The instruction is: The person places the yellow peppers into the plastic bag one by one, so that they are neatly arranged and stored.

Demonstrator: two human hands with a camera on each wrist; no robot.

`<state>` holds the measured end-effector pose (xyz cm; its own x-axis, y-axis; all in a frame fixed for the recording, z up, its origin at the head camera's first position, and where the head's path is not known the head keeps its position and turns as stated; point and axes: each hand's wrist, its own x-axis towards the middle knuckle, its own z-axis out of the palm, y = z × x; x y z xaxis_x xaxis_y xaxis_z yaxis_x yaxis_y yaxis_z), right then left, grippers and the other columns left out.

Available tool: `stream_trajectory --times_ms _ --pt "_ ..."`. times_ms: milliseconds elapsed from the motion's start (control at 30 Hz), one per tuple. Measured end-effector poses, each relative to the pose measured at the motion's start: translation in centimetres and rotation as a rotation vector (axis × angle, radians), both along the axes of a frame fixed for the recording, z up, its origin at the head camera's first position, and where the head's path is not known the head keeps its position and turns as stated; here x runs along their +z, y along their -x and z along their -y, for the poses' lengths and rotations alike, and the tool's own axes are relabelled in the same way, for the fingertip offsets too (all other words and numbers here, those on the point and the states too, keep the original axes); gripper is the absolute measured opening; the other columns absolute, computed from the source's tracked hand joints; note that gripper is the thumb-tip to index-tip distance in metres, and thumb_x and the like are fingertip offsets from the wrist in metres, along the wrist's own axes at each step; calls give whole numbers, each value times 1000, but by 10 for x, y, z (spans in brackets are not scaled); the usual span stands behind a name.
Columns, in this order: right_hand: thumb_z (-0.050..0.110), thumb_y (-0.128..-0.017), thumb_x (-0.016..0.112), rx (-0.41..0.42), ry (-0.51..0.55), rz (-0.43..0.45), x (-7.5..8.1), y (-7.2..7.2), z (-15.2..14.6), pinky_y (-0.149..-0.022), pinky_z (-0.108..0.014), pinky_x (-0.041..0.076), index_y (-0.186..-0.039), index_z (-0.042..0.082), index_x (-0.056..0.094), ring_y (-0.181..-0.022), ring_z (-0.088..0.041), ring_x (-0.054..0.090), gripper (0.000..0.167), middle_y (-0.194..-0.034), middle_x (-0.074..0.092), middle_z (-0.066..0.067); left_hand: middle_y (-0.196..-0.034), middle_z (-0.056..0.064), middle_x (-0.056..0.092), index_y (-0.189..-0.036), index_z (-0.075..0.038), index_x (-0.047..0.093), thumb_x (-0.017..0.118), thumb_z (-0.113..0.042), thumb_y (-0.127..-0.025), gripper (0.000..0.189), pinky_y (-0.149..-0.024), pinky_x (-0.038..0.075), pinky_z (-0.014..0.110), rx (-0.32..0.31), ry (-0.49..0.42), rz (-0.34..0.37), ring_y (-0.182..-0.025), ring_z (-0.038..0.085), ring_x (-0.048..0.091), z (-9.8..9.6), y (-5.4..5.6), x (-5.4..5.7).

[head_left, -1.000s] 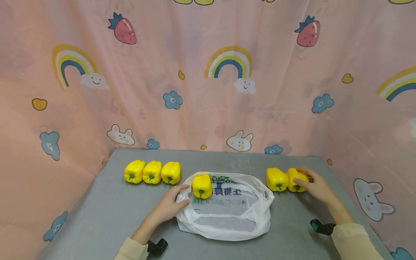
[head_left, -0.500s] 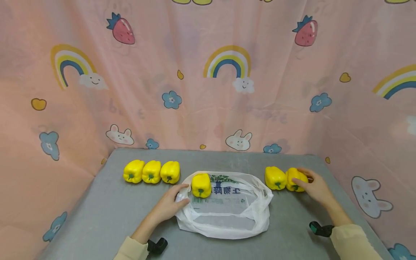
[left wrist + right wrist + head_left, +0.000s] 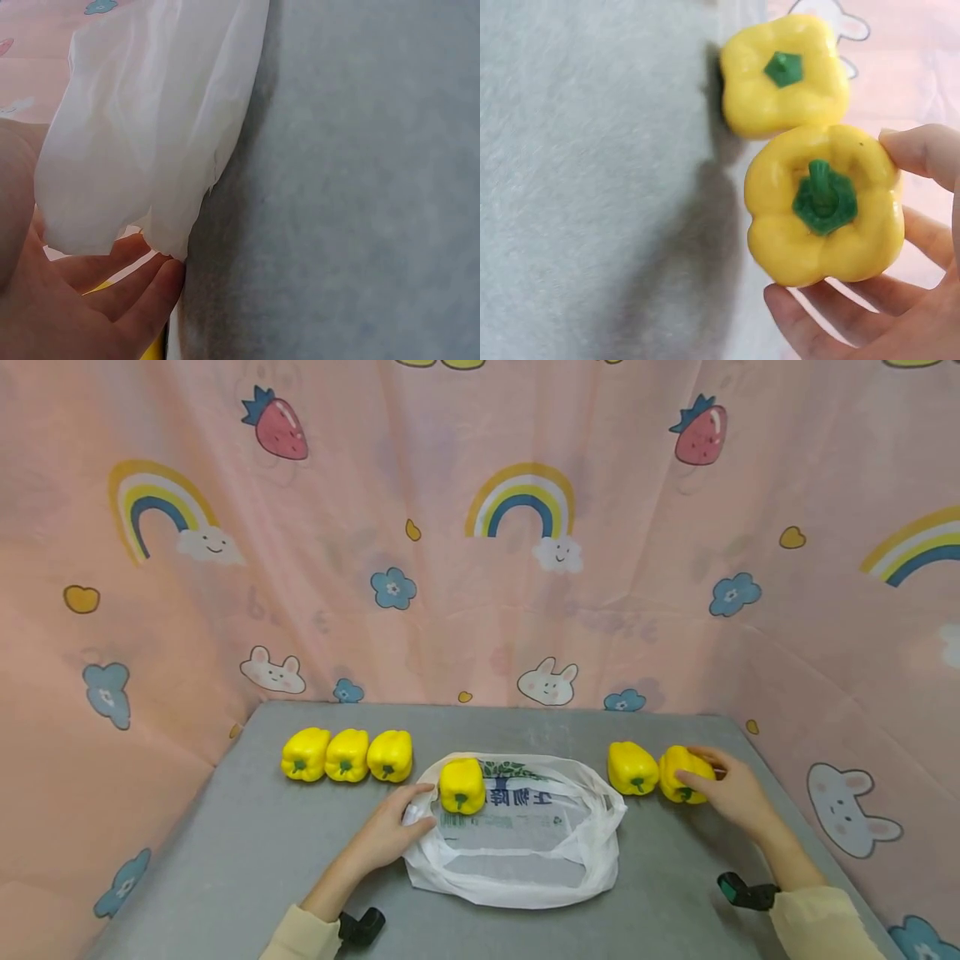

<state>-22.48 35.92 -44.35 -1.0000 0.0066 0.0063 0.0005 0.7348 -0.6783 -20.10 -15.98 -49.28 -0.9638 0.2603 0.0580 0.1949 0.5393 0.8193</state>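
In the head view, a white plastic bag (image 3: pixel 517 893) with green and dark print lies mouth-up mid-table. One yellow bell pepper (image 3: pixel 462 786) sits at the left side of its mouth. My left hand (image 3: pixel 386 833) holds the bag's left rim; the left wrist view shows white film (image 3: pixel 150 135) between thumb and fingers (image 3: pixel 154 300). At the right, my right hand (image 3: pixel 738 793) grips a yellow bell pepper (image 3: pixel 825 206) between thumb and fingers, its green stem facing the wrist camera. It looks slightly raised, with a shadow apart from it. Another yellow bell pepper (image 3: pixel 632 768) stands just left of it.
Three yellow bell peppers (image 3: pixel 347 756) stand in a row at the back left of the grey table (image 3: pixel 225 852). A pink patterned curtain (image 3: pixel 442 635) hangs behind and along both sides. Each wrist carries a small black device (image 3: pixel 746 892).
The pepper in my right hand has shifted slightly to the right, away from its neighbour. My left hand stays at the bag's rim. The whole head view drifts a little.
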Motion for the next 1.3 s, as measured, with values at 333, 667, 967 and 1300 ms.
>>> stream_trajectory --times_ms 333,667,967,1300 --pt "46 -101 62 -2 -7 -63 23 -9 15 -78 -31 51 -150 -6 39 -115 -46 53 75 -142 46 -34 -146 13 53 -142 -13 57 71 -21 -96 49 -113 32 62 14 13 -18 -140 38 43 3 -2 -1" --pt "47 -100 61 -14 -26 -115 48 -16 35 -84 -52 54 -152 -2 40 -119 -49 50 74 -145 44 -33 -146 13 53 -143 -14 57 71 -22 -96 49 -113 32 62 10 16 -17 -139 38 44 1 1 -1" --pt "46 -99 63 8 -14 -167 60 -23 57 -86 -57 52 -151 1 42 -122 -50 48 72 -146 46 -31 -146 14 53 -143 -14 57 72 -26 -96 50 -112 33 63 1 26 -21 -139 39 43 1 2 -1" --pt "47 -99 64 36 -26 -191 67 -25 83 -87 -57 53 -150 3 45 -123 -48 49 70 -145 49 -28 -146 13 53 -142 -15 57 71 -25 -96 49 -113 32 63 -2 24 -15 -140 38 43 -1 1 0"
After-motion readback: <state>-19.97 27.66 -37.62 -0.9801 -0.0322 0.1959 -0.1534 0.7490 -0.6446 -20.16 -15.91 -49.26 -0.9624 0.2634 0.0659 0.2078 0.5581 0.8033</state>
